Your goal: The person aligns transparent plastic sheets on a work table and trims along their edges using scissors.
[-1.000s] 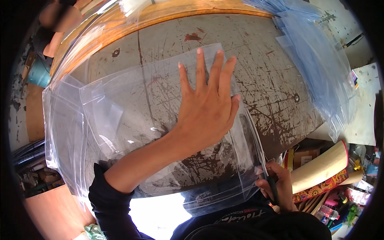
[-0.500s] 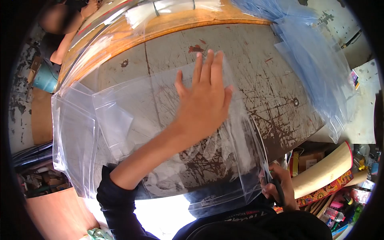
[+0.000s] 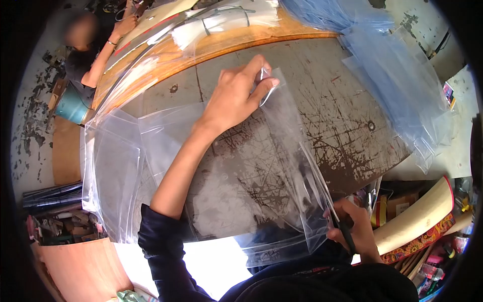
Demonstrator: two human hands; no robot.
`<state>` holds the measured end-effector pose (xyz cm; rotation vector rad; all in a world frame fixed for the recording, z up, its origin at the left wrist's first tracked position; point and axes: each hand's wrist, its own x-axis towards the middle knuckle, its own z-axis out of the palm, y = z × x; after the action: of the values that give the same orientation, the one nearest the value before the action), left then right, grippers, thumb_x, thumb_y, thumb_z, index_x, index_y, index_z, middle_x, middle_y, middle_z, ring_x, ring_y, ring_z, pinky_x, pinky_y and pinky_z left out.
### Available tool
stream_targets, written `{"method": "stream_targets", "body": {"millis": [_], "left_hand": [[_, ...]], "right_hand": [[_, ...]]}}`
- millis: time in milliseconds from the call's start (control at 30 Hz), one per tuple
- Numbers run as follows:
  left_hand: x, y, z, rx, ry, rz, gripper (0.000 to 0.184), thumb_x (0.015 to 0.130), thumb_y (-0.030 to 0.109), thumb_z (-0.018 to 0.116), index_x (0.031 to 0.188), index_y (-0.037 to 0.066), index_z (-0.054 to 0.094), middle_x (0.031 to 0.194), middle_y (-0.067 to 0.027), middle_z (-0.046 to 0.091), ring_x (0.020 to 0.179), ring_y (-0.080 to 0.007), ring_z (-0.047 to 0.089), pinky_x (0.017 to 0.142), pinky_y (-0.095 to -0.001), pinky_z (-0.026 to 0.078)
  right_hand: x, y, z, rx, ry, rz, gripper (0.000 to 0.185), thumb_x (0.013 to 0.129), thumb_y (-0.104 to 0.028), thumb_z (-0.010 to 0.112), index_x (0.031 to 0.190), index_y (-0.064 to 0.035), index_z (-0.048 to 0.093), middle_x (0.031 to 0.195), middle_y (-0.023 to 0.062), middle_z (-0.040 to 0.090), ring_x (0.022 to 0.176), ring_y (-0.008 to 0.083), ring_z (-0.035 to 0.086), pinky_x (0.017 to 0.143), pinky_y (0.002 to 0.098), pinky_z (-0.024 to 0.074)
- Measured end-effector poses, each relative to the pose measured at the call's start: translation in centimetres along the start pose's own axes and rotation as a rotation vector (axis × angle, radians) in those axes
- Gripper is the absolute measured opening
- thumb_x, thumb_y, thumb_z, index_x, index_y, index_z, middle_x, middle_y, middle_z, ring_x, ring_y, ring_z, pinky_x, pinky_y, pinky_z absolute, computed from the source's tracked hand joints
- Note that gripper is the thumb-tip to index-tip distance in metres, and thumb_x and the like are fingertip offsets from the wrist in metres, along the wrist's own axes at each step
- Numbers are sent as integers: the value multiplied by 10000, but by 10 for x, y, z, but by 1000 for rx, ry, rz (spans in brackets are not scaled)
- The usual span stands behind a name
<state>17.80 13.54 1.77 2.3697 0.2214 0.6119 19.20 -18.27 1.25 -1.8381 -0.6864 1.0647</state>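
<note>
Near the far part of the scratched grey table (image 3: 352, 121), my left hand (image 3: 236, 93) pinches the top edge of a clear plastic sheet (image 3: 282, 118) between thumb and fingers. The sheet runs down toward my body and hangs over the near table edge. At the lower right, my right hand (image 3: 354, 229) is wrapped round black-handled scissors (image 3: 345, 235), next to the sheet's right edge. More clear plastic (image 3: 113, 166) lies folded at the left of the table. The scissor blades are hard to make out.
Bluish plastic sheets (image 3: 392, 95) lie at the right. Bundled clear strips (image 3: 226, 22) rest on a wooden surface (image 3: 287, 32) at the back. Another person (image 3: 83, 65) is at the far left, by a teal bucket (image 3: 73, 105). A cream roll (image 3: 417, 216) stands at the lower right.
My left hand has gone from lying spread on the plastic to pinching its far edge, lifting and folding it a little. My right hand stays at the near edge. The view has shifted slightly.
</note>
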Motion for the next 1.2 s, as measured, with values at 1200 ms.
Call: {"method": "stream_targets", "body": {"millis": [1200], "left_hand": [[38,45,0,-484,-297,-4,244,919,316,480,852,82,468,488,16,432,347,-52,396,342,-179,301]], "right_hand": [[15,3,-10,466,88,-89,532,635,-348,807,918,4,525,676,-10,521,600,49,448,524,199,327]]}}
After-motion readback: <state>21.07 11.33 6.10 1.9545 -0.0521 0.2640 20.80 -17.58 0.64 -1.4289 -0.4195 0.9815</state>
